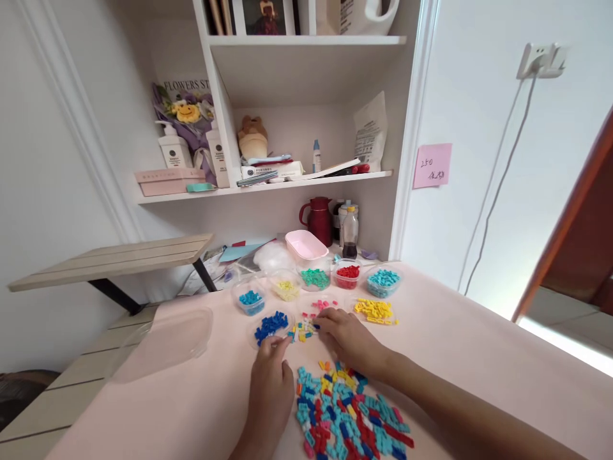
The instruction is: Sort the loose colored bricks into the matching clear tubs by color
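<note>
Two hands rest on the pink worktop [479, 345] just beyond the mixed brick pile [349, 415]. Left hand [271, 377] pinches something at the dark-blue brick dish [271, 326]; right hand [347, 338], fingers curled, touches the small sorted cluster [302, 330] beside that dish.

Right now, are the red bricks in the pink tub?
No, the red bricks sit in a small clear cup, and the pink tub stands behind it.
</note>
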`<state>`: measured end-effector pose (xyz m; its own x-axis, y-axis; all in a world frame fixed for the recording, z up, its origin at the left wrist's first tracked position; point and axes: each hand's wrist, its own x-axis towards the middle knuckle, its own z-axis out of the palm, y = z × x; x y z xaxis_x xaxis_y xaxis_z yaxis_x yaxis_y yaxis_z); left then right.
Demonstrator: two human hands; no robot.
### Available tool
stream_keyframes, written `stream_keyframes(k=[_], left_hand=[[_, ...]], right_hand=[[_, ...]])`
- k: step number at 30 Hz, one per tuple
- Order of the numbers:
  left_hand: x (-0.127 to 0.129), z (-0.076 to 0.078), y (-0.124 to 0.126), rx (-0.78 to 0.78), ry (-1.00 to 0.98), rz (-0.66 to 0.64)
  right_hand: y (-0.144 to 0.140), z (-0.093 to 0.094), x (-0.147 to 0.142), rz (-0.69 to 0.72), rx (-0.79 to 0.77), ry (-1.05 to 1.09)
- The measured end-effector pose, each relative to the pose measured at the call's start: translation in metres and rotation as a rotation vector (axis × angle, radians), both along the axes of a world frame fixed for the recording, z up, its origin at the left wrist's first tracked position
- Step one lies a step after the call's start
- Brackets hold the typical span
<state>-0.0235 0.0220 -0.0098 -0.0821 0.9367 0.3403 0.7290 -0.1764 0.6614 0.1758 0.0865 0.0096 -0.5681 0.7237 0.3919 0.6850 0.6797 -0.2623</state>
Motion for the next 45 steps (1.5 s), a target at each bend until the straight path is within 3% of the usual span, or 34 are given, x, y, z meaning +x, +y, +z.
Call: stream_keyframes(k=[5,10,14,19,22,25,28,31,34,38,41,45], left_hand=[[-0.001,0.0,-0.002,-0.012,0.117,-0.067],[-0.003,0.0,0.001,0.003,0.045,-0.054],[0.001,-0.004,0.0,-0.054,0.181,-0.003],[0.008,-0.002,-0.008,-0.119,0.373,-0.083],[0.008,0.004,-0.011,-0.078,0.3,-0.182],[0.004,0.007,-0.009,-0.04,0.09,-0.207],[-0.001,0.007,-0.006,-0.043,-0.145,-0.104],[-0.003,0.005,-0.003,-0.029,-0.216,-0.057],[-0.003,0.004,-0.003,0.005,-0.13,-0.124],[0.002,0.007,-0.006,0.026,0.103,-0.198],[0.005,0.01,-0.009,0.003,0.273,-0.221],[0.009,0.012,-0.012,0.0,0.335,-0.229]], right_hand=[[-0.008,0.003,0.004,0.092,-0.101,0.096],[-0.008,0.005,0.007,0.055,-0.097,0.217],[-0.011,0.001,0.0,0.099,-0.09,0.111],[-0.02,0.004,-0.006,0.221,-0.193,-0.054],[-0.023,0.014,-0.003,0.291,-0.236,-0.006],[-0.021,0.025,0.008,0.325,-0.319,0.173],[-0.017,0.032,0.026,0.169,-0.319,0.287],[-0.011,0.034,0.045,-0.004,-0.321,0.241],[-0.01,0.033,0.059,-0.07,-0.408,0.093],[-0.015,0.031,0.062,-0.024,-0.385,-0.068],[-0.02,0.031,0.057,0.035,-0.41,-0.068],[-0.019,0.025,0.052,0.062,-0.362,0.052]])
